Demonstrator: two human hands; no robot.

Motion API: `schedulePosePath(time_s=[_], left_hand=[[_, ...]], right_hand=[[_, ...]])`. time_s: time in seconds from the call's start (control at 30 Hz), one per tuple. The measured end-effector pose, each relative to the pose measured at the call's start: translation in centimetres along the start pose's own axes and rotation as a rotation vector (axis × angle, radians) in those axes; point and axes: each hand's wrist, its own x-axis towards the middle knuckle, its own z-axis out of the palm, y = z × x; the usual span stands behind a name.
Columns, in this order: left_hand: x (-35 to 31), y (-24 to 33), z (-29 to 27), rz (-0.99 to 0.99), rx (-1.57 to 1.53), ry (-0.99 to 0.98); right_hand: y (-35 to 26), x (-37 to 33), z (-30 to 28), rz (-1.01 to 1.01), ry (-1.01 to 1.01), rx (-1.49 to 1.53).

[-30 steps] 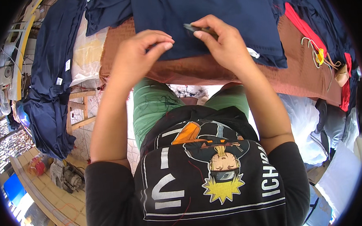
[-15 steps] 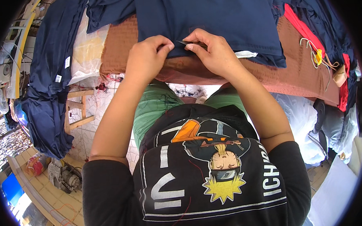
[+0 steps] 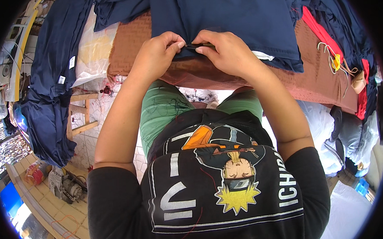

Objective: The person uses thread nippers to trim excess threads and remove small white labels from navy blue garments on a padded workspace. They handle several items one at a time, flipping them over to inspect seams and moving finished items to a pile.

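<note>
A navy blue garment lies over the brown cloth-covered table edge in front of me. My left hand pinches the near hem of this garment between thumb and forefinger. Close on its right, my right hand is closed round a slim, dark, pointed tool, whose tip reaches toward the left fingertips. Most of that tool is hidden inside the right hand, so its kind does not show. A white piece of cloth pokes out under the hem beside my right wrist.
More navy garments hang down at the left, some with white tags. Red cloth and tan cords lie on the right of the brown cover. Below are a wooden frame, a small motor and clear plastic bags.
The tool's tip has come closer to my left fingertips, and the left hand has shifted slightly up and right. The garment has moved a little to the right.
</note>
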Motion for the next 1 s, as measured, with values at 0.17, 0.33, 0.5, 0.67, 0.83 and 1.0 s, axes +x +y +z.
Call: schedulePosePath(time_s=[0.17, 0.33, 0.5, 0.67, 0.83, 1.0], left_hand=[[-0.3, 0.5, 0.1, 0.022, 0.052, 0.025], [-0.7, 0.8, 0.1, 0.107, 0.130, 0.099], [-2.3, 2.2, -5.8, 0.217, -0.275, -0.347], [-2.4, 0.3, -2.3, 0.436, 0.111, -0.008], [-1.1, -1.3, -0.1, 0.350, 0.287, 0.126], [-0.3, -1.2, -0.1, 0.266, 0.128, 0.208]], right_hand=[[-1.0, 0.9, -0.4, -0.004, -0.067, -0.090], [-1.6, 1.1, -0.9, 0.022, -0.117, -0.117], [0.0, 0.0, -2.9, -0.004, 0.014, -0.040], [-0.2, -1.7, -3.3, -0.014, -0.041, 0.072], [-0.3, -3.9, -0.2, -0.191, -0.411, 0.017], [-1.5, -3.9, -1.5, -0.237, -0.064, 0.140]])
